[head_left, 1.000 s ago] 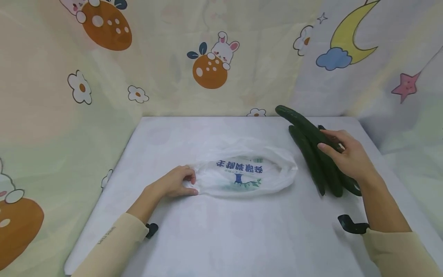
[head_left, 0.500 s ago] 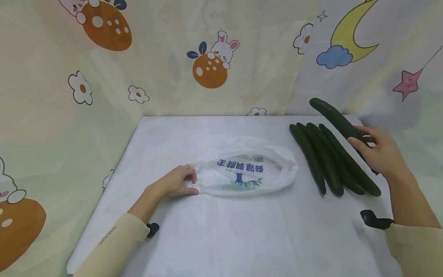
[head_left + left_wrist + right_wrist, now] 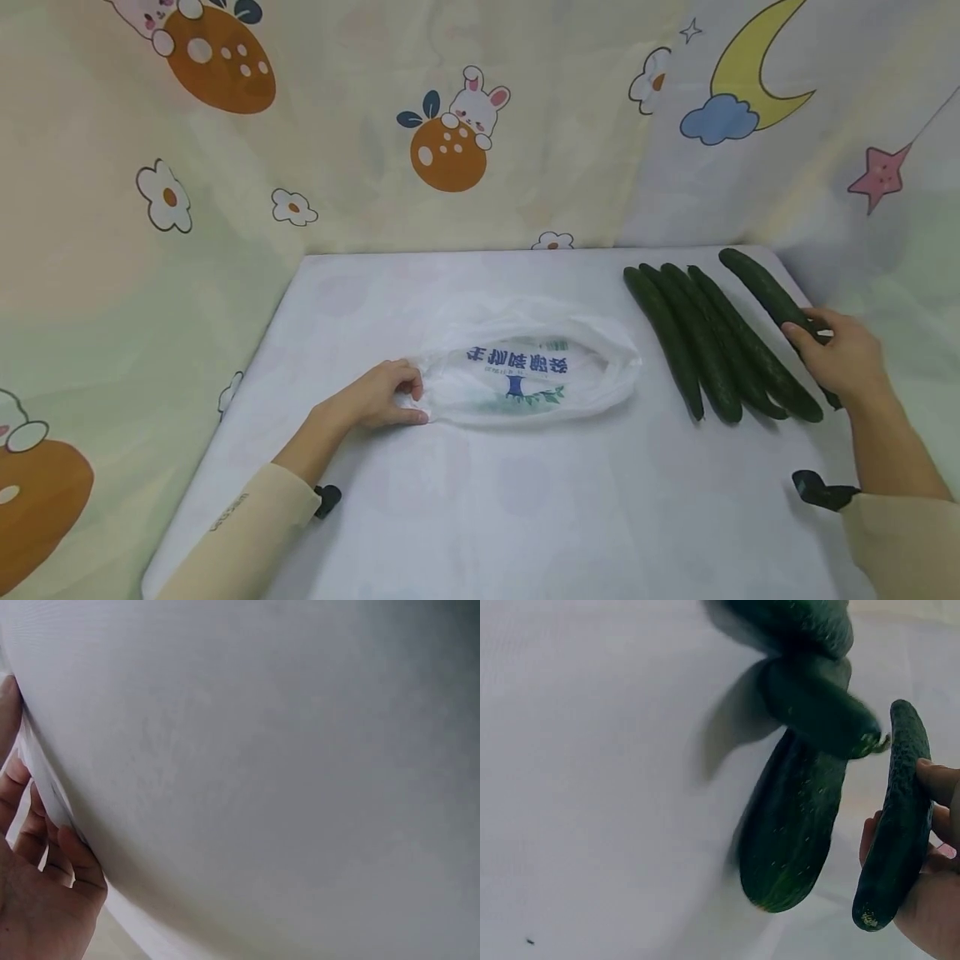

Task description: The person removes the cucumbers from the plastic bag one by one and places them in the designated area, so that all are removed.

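Observation:
A flat white plastic bag with blue and green print lies mid-table in the head view. At its left end my left hand holds the edge with curled fingers, the thumb lying along the near side. In the left wrist view the fingers are at a fold of white material. Over at the table's right side, my right hand grips a dark green cucumber near its lower end. In the right wrist view this cucumber lies between thumb and fingers. It slants beside the other cucumbers.
Several cucumbers lie side by side, slanting, between the bag and my right hand. White cloth covers the table. A patterned curtain hangs behind it and down both sides.
My right hand has carried one cucumber rightward off the others, then lowered it towards the table at the row's right end. The left hand and the bag stay put.

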Available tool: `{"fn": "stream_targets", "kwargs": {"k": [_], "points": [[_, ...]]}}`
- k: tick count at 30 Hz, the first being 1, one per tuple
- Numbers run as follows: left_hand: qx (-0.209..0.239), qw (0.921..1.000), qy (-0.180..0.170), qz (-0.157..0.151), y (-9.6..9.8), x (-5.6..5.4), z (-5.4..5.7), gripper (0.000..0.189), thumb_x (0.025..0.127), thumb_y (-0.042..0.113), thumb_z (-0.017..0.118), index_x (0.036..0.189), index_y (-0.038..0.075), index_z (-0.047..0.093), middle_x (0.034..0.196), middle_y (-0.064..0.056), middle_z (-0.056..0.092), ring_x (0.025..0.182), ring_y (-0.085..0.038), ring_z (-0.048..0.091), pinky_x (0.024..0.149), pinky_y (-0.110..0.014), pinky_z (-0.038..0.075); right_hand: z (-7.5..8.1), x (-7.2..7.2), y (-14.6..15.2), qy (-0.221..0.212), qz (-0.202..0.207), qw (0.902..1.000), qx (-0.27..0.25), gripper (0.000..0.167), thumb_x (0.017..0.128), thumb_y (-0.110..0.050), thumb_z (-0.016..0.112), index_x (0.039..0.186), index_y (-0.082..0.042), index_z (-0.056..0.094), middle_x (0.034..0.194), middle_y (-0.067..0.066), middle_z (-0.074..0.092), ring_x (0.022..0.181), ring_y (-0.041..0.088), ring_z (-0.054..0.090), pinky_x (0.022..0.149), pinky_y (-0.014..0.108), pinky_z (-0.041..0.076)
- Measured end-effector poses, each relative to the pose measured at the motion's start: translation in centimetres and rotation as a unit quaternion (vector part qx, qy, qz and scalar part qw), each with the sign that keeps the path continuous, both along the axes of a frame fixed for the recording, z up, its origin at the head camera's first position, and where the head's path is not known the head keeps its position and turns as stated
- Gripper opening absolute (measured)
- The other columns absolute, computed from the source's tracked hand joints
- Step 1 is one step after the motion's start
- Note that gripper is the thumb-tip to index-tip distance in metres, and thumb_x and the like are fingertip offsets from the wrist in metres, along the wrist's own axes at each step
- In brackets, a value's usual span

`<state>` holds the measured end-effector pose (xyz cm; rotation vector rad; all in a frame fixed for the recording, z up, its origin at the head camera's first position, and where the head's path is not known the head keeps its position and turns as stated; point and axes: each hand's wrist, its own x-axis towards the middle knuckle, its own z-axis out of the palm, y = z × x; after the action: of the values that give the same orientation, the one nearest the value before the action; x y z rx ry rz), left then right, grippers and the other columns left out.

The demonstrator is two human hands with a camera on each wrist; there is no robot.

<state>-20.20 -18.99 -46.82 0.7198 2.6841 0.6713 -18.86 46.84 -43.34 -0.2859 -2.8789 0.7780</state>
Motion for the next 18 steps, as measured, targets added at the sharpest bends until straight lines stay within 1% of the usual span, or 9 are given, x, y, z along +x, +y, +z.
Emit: {"fn": "stream_targets", "kwargs": {"k": [4, 10, 15, 18], "points": [[0.001, 1.0000, -0.005, 0.000, -0.2, 0.1, -0.2, 0.036, 0.079, 0.043, 0.088, 0.088, 0.022, 0.060, 0.097, 0.006, 0.055, 0.097, -0.017, 0.049, 0.090, -0.037, 0.041, -0.2, -0.3, 0.7, -0.006, 0.006, 0.9998, 0.019, 0.065, 0.109, -0.038, 0.043, 0.146, 0.015, 0.036, 0.139, 0.047, 0.038, 0.123, 0.065, 0.038, 0.094, 0.076, 0.035], [0.013, 0.9999, -0.003, 0.001, -0.4, 0.1, -0.4, 0.036, 0.079, 0.041, 0.088, 0.088, 0.022, 0.059, 0.096, 0.006, 0.055, 0.097, -0.018, 0.050, 0.091, -0.038, 0.042, -0.3, -1.1, 1.0, -0.034, 0.022, 0.9983, 0.041, 0.066, 0.109, -0.041, 0.041, 0.140, 0.018, 0.038, 0.131, 0.048, 0.039, 0.119, 0.066, 0.037, 0.095, 0.075, 0.034], [0.021, 0.9997, -0.005, -0.006, -0.6, 0.1, -0.9, 0.036, 0.079, 0.043, 0.088, 0.089, 0.022, 0.060, 0.098, 0.006, 0.056, 0.098, -0.017, 0.051, 0.093, -0.038, 0.043, -0.4, -1.4, 0.6, -0.080, 0.025, 0.9955, 0.044, 0.068, 0.108, -0.041, 0.042, 0.138, 0.019, 0.037, 0.127, 0.047, 0.042, 0.112, 0.065, 0.044, 0.088, 0.072, 0.042], [0.021, 0.9998, -0.005, -0.005, -0.7, 0.2, -0.9, 0.036, 0.079, 0.044, 0.087, 0.088, 0.022, 0.060, 0.098, 0.007, 0.055, 0.098, -0.016, 0.051, 0.092, -0.038, 0.043, -0.4, -1.6, 0.3, -0.103, 0.032, 0.9933, 0.043, 0.069, 0.108, -0.043, 0.042, 0.139, 0.019, 0.037, 0.126, 0.047, 0.043, 0.108, 0.064, 0.048, 0.082, 0.069, 0.046]]}}
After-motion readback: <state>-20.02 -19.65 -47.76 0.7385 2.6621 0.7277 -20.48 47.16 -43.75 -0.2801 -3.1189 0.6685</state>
